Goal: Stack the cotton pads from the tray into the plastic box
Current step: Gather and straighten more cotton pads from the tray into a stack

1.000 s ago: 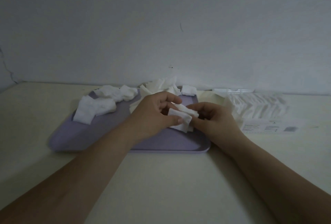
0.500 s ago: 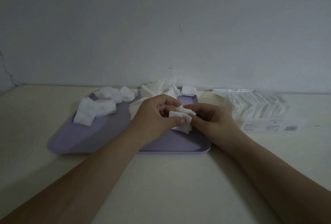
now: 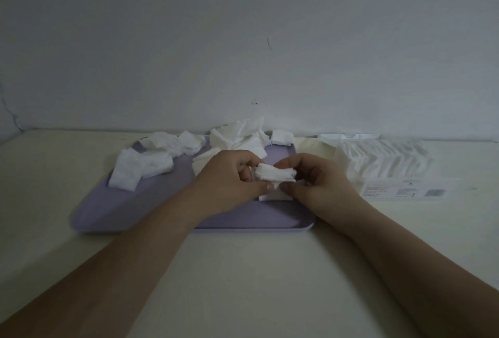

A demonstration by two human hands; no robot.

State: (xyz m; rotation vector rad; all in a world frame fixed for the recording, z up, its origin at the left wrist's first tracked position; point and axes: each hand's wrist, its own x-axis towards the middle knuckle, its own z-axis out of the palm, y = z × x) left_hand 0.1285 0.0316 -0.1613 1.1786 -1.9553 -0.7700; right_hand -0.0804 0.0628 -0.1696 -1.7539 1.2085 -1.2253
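Note:
A lilac tray (image 3: 113,213) lies on the table and carries loose white cotton pads (image 3: 143,167) at its left and back. Over the tray's right part, my left hand (image 3: 229,183) and my right hand (image 3: 318,183) together pinch a small stack of cotton pads (image 3: 275,174), one hand at each end. Another pad (image 3: 272,197) lies on the tray just beneath them. To the right stands the clear plastic box (image 3: 383,159), filled with a row of upright pads.
A pile of crumpled pads (image 3: 243,138) sits at the tray's back edge near the wall. A printed label card (image 3: 405,192) lies on the table in front of the box. The cream table (image 3: 256,270) extends toward me.
My hands have squared the loose pads into a tighter stack and lifted it slightly. The right fingers now close on its right end.

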